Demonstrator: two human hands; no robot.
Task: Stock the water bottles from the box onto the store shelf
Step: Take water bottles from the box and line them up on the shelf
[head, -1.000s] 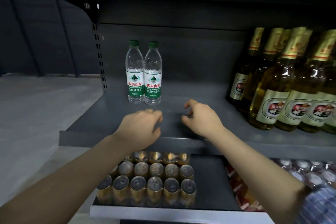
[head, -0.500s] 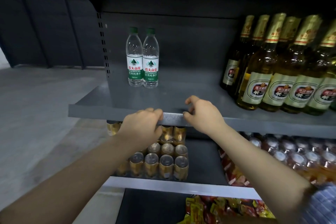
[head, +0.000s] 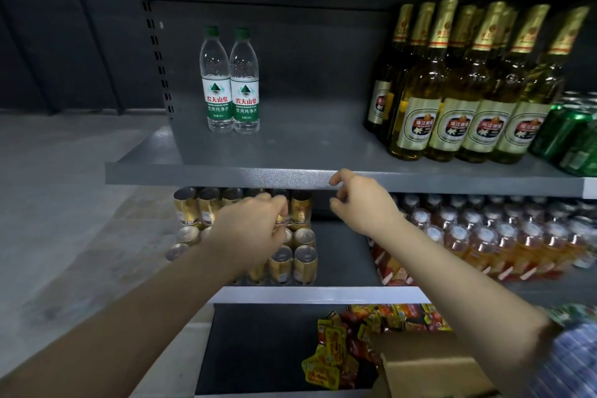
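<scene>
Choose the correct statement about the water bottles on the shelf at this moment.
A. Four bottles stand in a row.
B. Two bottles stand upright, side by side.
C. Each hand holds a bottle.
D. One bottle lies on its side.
B: two water bottles stand upright together on the shelf; both hands are empty.

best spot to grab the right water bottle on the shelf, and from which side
Grip the right water bottle on its clear body just above the label, coming from the front and right. It stands upright, pressed against the left bottle, so that side is blocked; the shelf to its right is bare.
</scene>
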